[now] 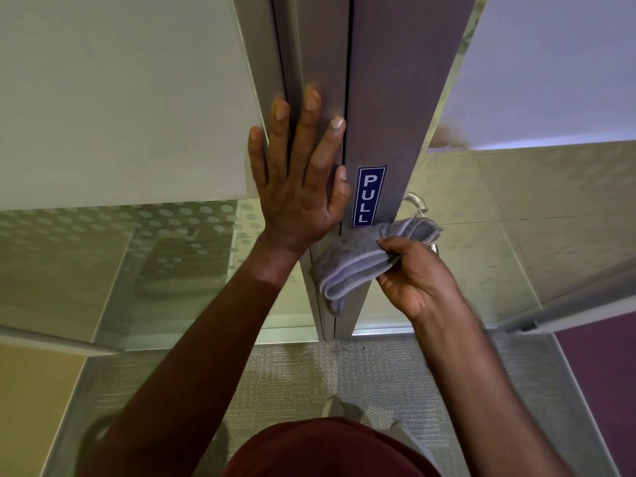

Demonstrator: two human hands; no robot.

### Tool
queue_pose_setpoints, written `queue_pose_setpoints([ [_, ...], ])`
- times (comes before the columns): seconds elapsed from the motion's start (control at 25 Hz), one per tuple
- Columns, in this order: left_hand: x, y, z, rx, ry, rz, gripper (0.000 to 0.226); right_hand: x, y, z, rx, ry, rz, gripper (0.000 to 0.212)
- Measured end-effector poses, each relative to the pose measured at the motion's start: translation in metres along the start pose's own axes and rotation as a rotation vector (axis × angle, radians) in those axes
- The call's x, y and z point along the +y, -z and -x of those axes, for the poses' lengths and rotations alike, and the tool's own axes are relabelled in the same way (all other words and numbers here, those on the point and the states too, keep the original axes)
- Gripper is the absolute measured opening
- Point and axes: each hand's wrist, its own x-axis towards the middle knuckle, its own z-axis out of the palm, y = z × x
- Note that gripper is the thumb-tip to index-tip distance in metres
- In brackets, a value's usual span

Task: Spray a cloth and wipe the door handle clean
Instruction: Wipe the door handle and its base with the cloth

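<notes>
Most of the metal door handle (414, 203) is hidden from us behind the folded grey cloth (361, 256) our right hand (418, 273) pinches, while our left hand (299, 177) presses flat, fingers straight, on the door frame (323, 63).

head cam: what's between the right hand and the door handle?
The folded grey cloth. The right hand pinches its near edge, and its far end covers the metal door handle. Head view shows it.
</notes>
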Motion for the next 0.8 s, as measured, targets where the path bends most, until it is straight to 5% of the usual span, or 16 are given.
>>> queue_pose_setpoints([
  [0.32, -0.001, 0.001, 0.000, 0.000, -0.010, 0.008, 0.052, 0.023, -0.023, 0.026, -0.051, 0.371, 0.197, 0.034],
  [0.52, -0.001, 0.001, 0.001, -0.018, -0.013, 0.009, 0.051, 0.010, -0.009, 0.008, 0.053, 0.168, -0.046, 0.027],
  [0.64, -0.001, 0.000, 0.000, -0.015, -0.004, 0.017, 0.051, -0.008, 0.002, 0.001, 0.004, -0.018, -0.176, 0.039],
  [0.8, -0.001, 0.000, 0.000, -0.024, -0.006, 0.013, 0.051, -0.017, 0.007, 0.001, -0.045, -0.078, -0.272, 0.030],
])
